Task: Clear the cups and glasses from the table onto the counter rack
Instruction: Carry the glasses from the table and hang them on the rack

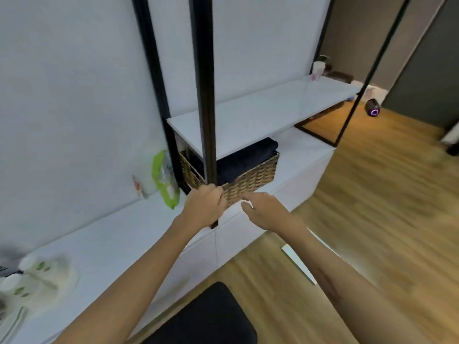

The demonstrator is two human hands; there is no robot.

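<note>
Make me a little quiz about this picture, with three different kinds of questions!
1. True or false: the left hand is curled around the black post.
2. What fills the woven basket? A) dark folded cloth B) cups C) fruit
3. Fill in: the white cup stands at the far end of the white ____.

Key: 1 true. 2 A, the dark folded cloth. 3 shelf. The right hand holds nothing and hovers open beside the basket.
</note>
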